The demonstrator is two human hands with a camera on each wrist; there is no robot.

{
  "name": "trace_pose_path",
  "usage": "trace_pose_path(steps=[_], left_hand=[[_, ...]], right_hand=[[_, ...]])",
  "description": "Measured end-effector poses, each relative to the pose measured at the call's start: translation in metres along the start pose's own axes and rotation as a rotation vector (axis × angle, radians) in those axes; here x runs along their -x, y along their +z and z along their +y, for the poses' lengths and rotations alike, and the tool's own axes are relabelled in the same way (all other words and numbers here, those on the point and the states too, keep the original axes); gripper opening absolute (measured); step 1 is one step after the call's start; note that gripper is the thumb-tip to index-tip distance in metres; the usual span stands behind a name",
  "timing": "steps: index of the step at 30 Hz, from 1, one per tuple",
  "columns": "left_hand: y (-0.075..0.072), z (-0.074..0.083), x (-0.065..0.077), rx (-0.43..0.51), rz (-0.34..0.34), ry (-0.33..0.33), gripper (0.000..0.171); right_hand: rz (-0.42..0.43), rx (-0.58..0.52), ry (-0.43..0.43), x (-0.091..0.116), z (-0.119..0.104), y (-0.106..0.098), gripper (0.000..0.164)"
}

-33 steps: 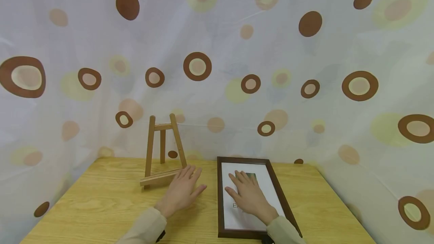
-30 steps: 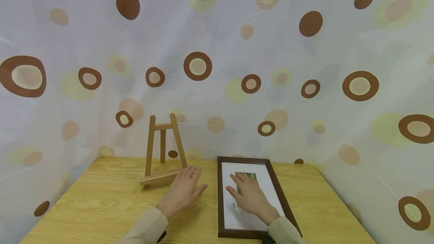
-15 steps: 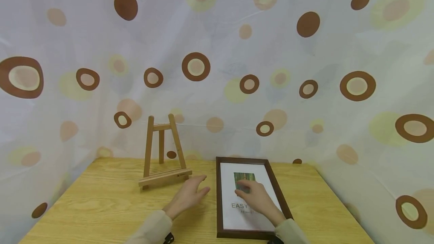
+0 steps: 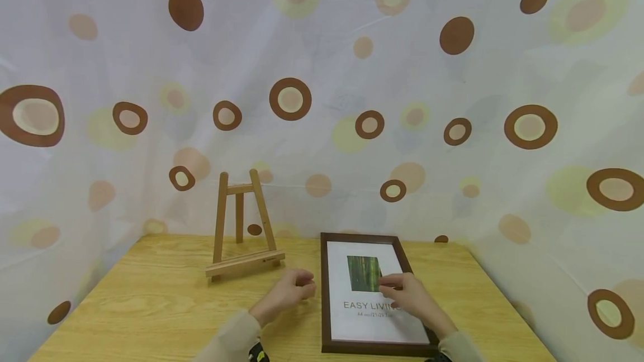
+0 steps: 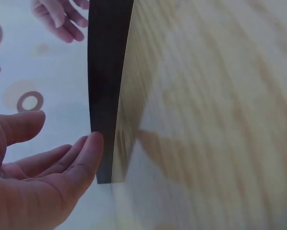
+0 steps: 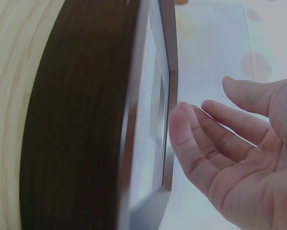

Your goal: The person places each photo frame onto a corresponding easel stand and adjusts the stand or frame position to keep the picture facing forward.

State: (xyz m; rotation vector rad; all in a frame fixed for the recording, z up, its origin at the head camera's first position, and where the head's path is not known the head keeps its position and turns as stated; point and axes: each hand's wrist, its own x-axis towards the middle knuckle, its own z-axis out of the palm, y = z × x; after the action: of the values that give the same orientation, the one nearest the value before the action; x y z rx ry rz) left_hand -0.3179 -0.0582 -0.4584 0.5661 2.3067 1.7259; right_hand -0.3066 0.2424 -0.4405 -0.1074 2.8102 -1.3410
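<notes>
A dark brown picture frame (image 4: 326,295) lies flat on the table, its white sheet printed with a green forest picture and lettering. My left hand (image 4: 289,293) is just left of the frame, fingers loosely bent, nothing in them. In the left wrist view, its fingertips (image 5: 93,143) come close to the frame's dark side (image 5: 105,72); whether they touch is unclear. Over the right part of the frame hovers my right hand (image 4: 410,298), covering some of the lettering. The right wrist view has that hand (image 6: 239,158) with parted, slightly bent fingers and no object.
A small wooden easel (image 4: 245,261) stands on the table (image 4: 151,300), left of the frame, its front ledge slightly slanted. Behind and along the sides hangs a white curtain (image 4: 322,144) with brown and beige dots.
Both hands were spread flat, the left by the easel's ledge and the right over the picture. They have drawn back and apart, and their fingers have bent. Frame and easel stay put.
</notes>
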Motion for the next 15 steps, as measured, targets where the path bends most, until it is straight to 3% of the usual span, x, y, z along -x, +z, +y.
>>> trace_pose_path(steps=[5,11,15], left_hand=[[0.006,0.001,0.000,0.190,-0.066,-0.090,0.047],[0.007,0.001,0.000,0.269,-0.091,-0.174,0.049],[0.008,-0.001,-0.003,0.334,-0.089,-0.208,0.049]], right_hand=[[-0.020,-0.043,0.047,0.003,0.011,-0.013,0.031],[-0.197,-0.258,0.022,0.003,0.032,-0.036,0.046],[-0.252,-0.355,0.059,0.002,0.047,-0.050,0.055]])
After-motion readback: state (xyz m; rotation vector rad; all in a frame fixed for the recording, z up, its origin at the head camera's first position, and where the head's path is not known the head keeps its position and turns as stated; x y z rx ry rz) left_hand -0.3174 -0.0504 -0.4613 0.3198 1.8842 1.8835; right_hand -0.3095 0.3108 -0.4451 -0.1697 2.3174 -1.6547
